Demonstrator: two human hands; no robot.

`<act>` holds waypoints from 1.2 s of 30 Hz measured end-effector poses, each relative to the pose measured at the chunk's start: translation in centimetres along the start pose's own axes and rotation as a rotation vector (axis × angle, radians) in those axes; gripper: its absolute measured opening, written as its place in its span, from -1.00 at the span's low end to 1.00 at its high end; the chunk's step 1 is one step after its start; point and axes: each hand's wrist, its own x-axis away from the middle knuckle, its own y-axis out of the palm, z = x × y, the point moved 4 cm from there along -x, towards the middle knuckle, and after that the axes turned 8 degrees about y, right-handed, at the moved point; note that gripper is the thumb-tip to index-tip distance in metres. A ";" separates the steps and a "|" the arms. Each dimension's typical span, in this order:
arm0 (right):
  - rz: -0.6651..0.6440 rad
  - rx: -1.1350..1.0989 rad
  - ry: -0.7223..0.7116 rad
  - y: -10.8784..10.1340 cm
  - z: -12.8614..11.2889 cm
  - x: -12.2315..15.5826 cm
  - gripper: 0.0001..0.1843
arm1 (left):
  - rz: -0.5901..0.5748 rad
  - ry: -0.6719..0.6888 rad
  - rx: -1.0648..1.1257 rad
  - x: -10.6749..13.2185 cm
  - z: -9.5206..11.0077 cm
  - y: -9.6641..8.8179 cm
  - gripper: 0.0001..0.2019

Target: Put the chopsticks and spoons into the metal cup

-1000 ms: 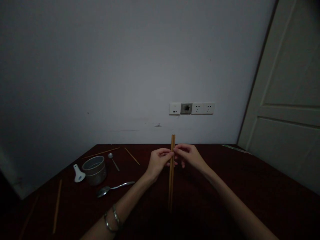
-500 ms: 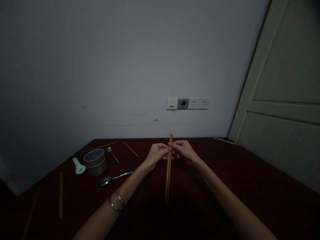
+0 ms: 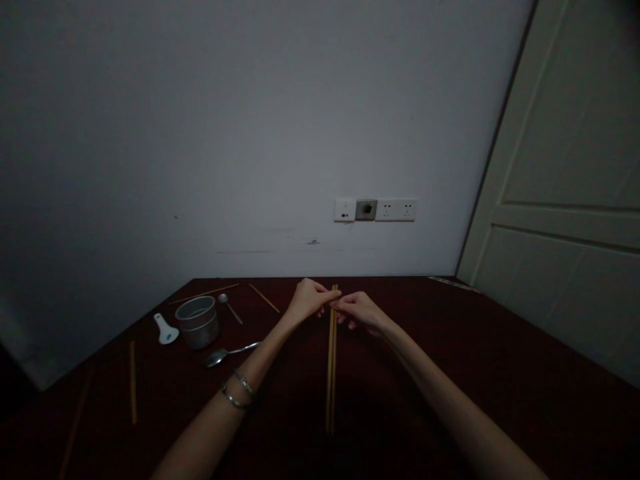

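Two wooden chopsticks lie side by side, lengthwise towards me, with their far ends between my hands. My left hand, bracelets on its wrist, pinches them near the far tips, its thumb across the top. Just below and to the right, my right hand has its thumb and fingertips closed on the same pair. Left of my forearm are a metal spoon, a grey metal pot, a small long-handled spoon and a white ceramic spoon.
Single chopsticks lie on the dark red table: one at the left, one behind my left hand, others near the left edge and behind the pot. A wall with sockets stands behind, a door at the right.
The pair of chopsticks has moved towards me and slightly left, so less of it shows beyond my hands. My left hand has shifted up to the tips. The view has turned slightly.
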 end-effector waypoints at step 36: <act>-0.065 -0.189 0.289 -0.7 8.1 -2.3 -0.61 | -0.224 -0.387 -0.444 -1.2 -8.9 2.4 -0.79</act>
